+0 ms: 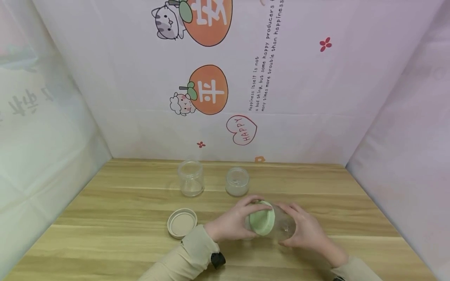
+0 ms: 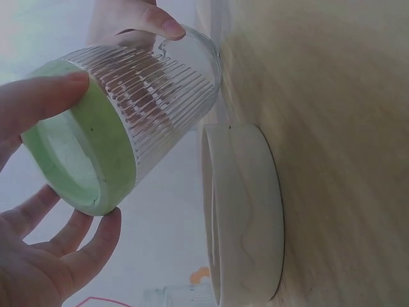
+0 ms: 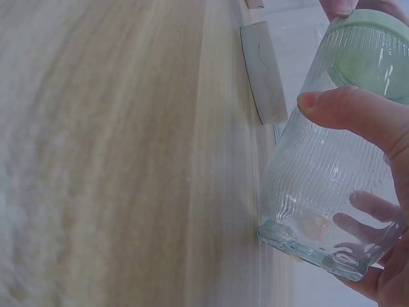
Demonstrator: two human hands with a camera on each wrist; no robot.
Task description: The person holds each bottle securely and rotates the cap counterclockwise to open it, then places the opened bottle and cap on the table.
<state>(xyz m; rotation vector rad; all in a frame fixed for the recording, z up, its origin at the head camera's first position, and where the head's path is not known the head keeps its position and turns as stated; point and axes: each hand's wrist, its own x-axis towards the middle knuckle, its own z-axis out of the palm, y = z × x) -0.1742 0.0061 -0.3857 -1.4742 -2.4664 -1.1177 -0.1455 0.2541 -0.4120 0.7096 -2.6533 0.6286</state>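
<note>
A clear ribbed glass jar (image 3: 300, 179) with a light green lid (image 2: 115, 144) is tilted between both hands, its lid end toward the left hand. My left hand (image 1: 230, 221) holds the green lid, with the thumb on one side and fingertips along the opposite edge. Around the glass body my right hand (image 1: 309, 229) is curled, thumb on the near side and fingers behind. The right wrist view shows those fingers through the glass. In the head view, the jar is held just over the wooden table (image 1: 116, 218).
A beige lid (image 1: 182, 223) lies on the table left of the left hand, hollow side up. Farther back stand an uncovered clear jar (image 1: 191, 181) and a shorter clear jar (image 1: 237, 183). Printed white cloth (image 1: 299, 97) walls the table at the back and sides.
</note>
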